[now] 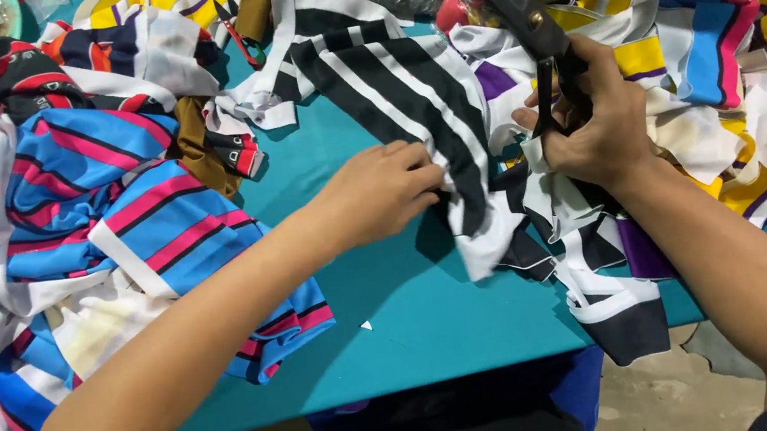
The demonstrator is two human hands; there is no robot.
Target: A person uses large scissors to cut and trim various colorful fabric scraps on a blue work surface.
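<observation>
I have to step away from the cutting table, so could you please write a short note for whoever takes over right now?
Left hand: pressing the black-and-white striped fabric flat on the teal table.
Right hand: gripping large black scissors, blades pointing away and raised above the cloth.
Blue-and-pink striped pieces piled at left; mixed offcuts at right.
Done: many scraps already lie cut.
Left: the striped piece in hand is not visibly cut through.

Left hand (381,191) flat, palm down; right hand (591,117) closed in a grip.
</observation>
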